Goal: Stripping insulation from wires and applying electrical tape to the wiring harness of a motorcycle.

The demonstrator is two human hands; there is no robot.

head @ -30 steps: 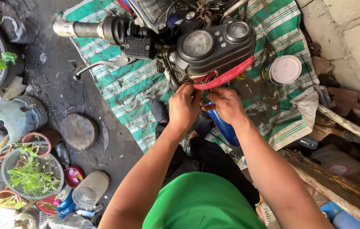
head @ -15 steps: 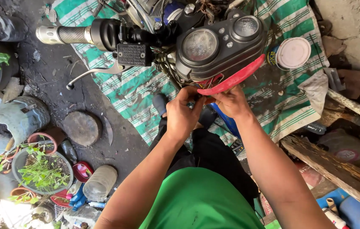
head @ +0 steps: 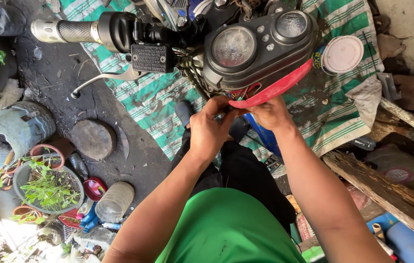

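A thin red plastic cowl [head: 275,90], likely light and flexible, is being gripped under the motorcycle gauge cluster [head: 258,46]. The left hand [head: 212,129] is being curled around something unseen beneath it, while the cowl's near edge is being pinched by the right hand [head: 270,114].

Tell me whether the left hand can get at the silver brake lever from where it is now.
Probably yes. The left hand is under the black gauge cluster; the curved silver brake lever hangs to its left, with only striped tarp between.

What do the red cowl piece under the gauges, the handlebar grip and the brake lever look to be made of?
Red cowl piece: likely moulded plastic, slightly glossy; its thin curved edge suggests so. Both hands, the left hand and right hand, work just beneath it. Handlebar grip: probably metal, dull silver with a knurled pattern. Brake lever: seemingly cast metal, pale bare silver with a soft sheen.
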